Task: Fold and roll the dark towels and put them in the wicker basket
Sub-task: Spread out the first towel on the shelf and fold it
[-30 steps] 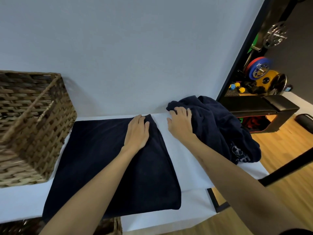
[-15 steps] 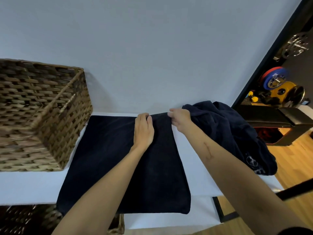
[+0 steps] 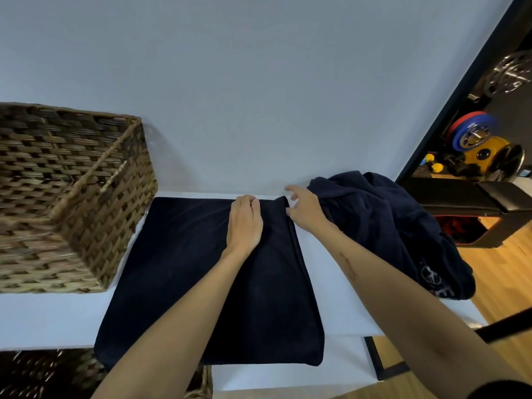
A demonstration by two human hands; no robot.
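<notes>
The left hand (image 3: 244,223) is pressing flat on the folded towel (image 3: 201,277); the right hand (image 3: 305,210), fingers loose, is touching its far corner. Nothing is rolled yet: the basket (image 3: 72,197) is waiting leftward, the pile (image 3: 388,226) rightward.

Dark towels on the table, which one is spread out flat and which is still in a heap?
The flat towel lies beside the wicker basket, under the left hand. The crumpled towel is heaped at the table's right end.
</notes>
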